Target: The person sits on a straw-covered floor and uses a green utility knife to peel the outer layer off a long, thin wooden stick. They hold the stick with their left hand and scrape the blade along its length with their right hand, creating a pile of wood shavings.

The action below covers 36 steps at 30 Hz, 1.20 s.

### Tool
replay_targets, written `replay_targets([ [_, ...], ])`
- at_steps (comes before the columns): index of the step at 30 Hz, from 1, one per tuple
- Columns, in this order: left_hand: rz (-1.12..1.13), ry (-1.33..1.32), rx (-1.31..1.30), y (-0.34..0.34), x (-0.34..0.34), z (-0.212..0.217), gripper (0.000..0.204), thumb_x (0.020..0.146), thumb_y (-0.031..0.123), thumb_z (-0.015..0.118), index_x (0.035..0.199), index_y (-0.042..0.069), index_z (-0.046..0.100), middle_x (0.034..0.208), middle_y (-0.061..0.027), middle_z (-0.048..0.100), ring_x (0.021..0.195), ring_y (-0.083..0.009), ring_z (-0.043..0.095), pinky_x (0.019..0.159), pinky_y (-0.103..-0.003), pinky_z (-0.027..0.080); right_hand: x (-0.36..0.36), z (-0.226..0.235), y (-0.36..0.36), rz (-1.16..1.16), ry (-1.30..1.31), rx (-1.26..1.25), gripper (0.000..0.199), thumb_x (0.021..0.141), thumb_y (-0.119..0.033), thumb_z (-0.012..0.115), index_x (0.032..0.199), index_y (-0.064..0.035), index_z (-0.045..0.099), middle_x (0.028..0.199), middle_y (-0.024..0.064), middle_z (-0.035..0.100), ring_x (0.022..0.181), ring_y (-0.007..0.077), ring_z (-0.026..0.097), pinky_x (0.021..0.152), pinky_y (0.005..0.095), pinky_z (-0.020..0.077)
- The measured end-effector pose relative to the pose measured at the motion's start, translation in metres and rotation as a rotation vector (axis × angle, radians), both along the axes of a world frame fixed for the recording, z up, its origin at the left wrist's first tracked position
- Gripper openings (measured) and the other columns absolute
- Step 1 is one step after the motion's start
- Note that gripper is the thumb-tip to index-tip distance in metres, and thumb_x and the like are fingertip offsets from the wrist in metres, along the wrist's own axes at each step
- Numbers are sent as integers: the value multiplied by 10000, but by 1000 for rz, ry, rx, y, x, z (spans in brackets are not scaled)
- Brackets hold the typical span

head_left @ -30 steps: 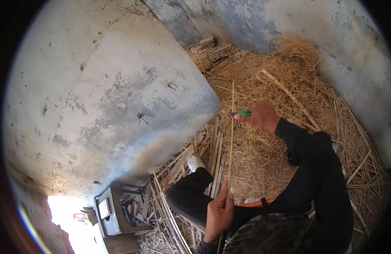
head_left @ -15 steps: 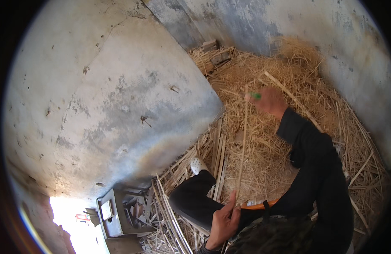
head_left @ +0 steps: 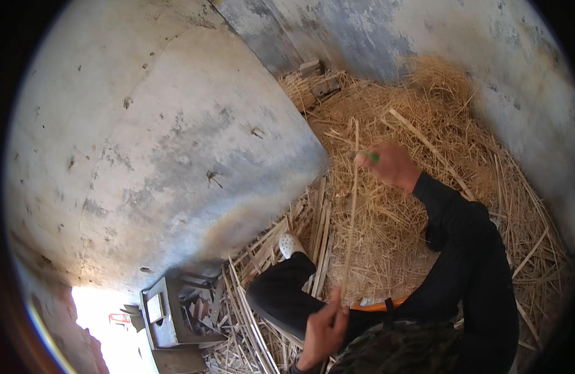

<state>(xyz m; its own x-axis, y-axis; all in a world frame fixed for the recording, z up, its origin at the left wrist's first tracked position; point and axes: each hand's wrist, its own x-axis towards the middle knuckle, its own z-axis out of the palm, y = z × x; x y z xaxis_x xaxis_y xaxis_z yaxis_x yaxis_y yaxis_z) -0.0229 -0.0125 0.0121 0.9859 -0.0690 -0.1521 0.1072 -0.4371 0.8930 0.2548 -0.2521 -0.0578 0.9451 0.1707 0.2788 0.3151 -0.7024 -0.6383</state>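
A long, thin bamboo strip (head_left: 352, 212) runs from near my lap out over the shavings. My left hand (head_left: 325, 329) is closed on its near end, thumb and forefinger pinching it. Farther out, my right hand (head_left: 392, 165) is closed round a small green-handled tool (head_left: 373, 156), held against the strip short of its far end. The tool's working end is too blurred and covered to make out. Below the strip lies a thick heap of curly straw-coloured shavings (head_left: 387, 218). Something orange (head_left: 378, 305) lies across my lap, partly hidden by dark clothing.
Bundled bamboo strips (head_left: 318, 243) lie beside my white perforated shoe (head_left: 290, 245). A wider strip (head_left: 431, 146) rests on the heap at right. Worn plaster walls (head_left: 175, 137) stand left and behind. At lower left is a wooden cabinet-like piece (head_left: 166, 318) beside a bright opening (head_left: 110, 324).
My right hand has come slightly nearer along the strip with the green-handled tool. My left hand has shifted a little left and nearer, and the strip's far end has moved left.
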Motion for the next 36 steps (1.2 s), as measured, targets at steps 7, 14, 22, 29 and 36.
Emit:
replay_targets([
  [7, 142, 162, -66, 11, -29, -18, 469, 949, 117, 579, 1384, -1, 450, 758, 66, 547, 663, -5, 442, 553, -183, 376, 63, -15, -88, -329, 37, 102, 794, 859, -785, 340, 493, -89, 454, 464, -40, 276, 397, 104, 274, 395, 344, 202],
  [14, 130, 65, -103, 19, 5, -19, 493, 963, 98, 541, 1419, -13, 389, 707, 71, 508, 626, 9, 406, 550, -165, 345, -91, 12, 45, 361, -280, -178, 672, 807, -752, 499, 615, -131, 673, 382, 2, 371, 345, 141, 386, 392, 320, 322],
  [22, 99, -97, 42, 12, 7, -16, 465, 949, 71, 521, 1383, -57, 414, 733, 11, 528, 690, -29, 452, 613, -190, 408, -86, -4, 63, 427, -230, -188, 789, 772, -824, 450, 505, -96, 597, 355, 28, 310, 315, 161, 337, 351, 358, 298],
  [29, 97, 33, 29, 14, -2, -12, 458, 936, 50, 506, 1376, -53, 427, 734, 6, 532, 710, -26, 462, 627, -191, 419, -36, -2, 25, 102, -20, -149, 821, 782, -838, 401, 452, -97, 531, 361, 27, 332, 324, 157, 388, 345, 352, 318],
  [36, 69, -49, 140, 21, -10, -14, 456, 932, 50, 511, 1370, -48, 436, 679, -2, 491, 670, -27, 440, 599, -199, 415, -42, -9, 37, 145, -113, -190, 796, 778, -850, 382, 463, -136, 540, 368, -4, 310, 325, 134, 364, 336, 335, 296],
])
